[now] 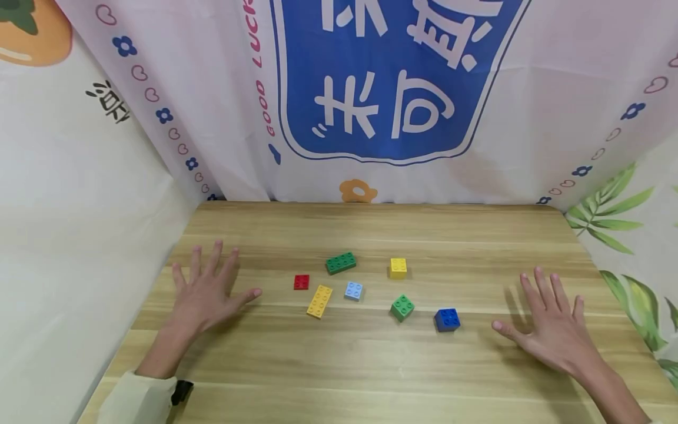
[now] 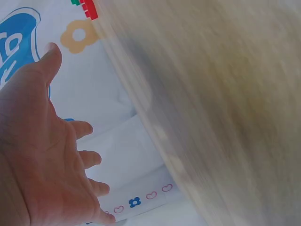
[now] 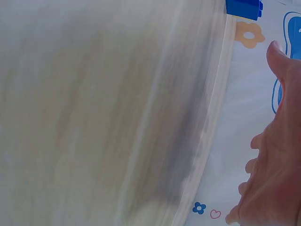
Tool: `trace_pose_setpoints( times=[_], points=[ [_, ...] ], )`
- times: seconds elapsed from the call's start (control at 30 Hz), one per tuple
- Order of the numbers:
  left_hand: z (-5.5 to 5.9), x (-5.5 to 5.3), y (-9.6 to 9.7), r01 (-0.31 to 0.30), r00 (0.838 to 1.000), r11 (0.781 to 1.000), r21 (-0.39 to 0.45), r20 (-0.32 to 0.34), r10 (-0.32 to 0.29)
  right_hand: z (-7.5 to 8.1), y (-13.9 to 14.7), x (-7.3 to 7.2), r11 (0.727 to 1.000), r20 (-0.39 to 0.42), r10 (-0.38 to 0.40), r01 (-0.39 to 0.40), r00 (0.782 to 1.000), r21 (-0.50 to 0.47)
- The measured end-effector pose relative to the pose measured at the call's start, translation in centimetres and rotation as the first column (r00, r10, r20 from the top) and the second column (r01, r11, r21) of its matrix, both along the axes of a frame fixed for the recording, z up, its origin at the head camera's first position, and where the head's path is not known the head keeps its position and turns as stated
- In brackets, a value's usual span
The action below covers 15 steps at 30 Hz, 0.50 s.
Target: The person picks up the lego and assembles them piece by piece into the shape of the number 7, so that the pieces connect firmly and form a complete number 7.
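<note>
L hand [image 1: 204, 297] & R hand [image 1: 558, 333], both empty & splayed, flanked the bricks [image 1: 353, 290], spaced apart btwn them, prob. for easy pickup.

Here's a flat, pale wood-grain tabletop [image 1: 339, 371]; beyond the left hand [image 1: 202, 300] hangs white cloth [image 1: 235, 159], printed with blue flowers [image 1: 192, 164]!

- Red brick [image 2: 89, 8]: cropped by the left wrist view's top edge.
- Dark blue brick [image 3: 243, 8]: cropped likewise in the right wrist view.
- Bench [image 2: 235, 75]: grain blurred in both wrist views.
</note>
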State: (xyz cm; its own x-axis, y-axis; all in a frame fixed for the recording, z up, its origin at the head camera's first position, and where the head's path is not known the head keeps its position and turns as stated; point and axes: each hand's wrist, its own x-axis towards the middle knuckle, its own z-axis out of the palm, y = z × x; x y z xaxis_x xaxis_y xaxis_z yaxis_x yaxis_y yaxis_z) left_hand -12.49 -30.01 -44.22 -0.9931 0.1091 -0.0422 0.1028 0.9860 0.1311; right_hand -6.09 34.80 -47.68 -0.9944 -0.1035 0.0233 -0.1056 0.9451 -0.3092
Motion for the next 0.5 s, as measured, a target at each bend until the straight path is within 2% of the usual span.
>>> trace_pose_setpoints(
  times=[0.27,0.5],
  points=[
    [0.0,0.2,1.0,0.020,1.000,1.000,0.009,0.000,-0.020,0.0,-0.6,0.0,0.998,-0.016,0.047,-0.047,0.999,-0.034],
    [0.5,0.3,3.3,0.062,0.998,0.998,0.028,-0.018,-0.062,0.3,-1.4,0.0,0.994,-0.052,0.094,-0.097,0.994,-0.052]
  ],
)
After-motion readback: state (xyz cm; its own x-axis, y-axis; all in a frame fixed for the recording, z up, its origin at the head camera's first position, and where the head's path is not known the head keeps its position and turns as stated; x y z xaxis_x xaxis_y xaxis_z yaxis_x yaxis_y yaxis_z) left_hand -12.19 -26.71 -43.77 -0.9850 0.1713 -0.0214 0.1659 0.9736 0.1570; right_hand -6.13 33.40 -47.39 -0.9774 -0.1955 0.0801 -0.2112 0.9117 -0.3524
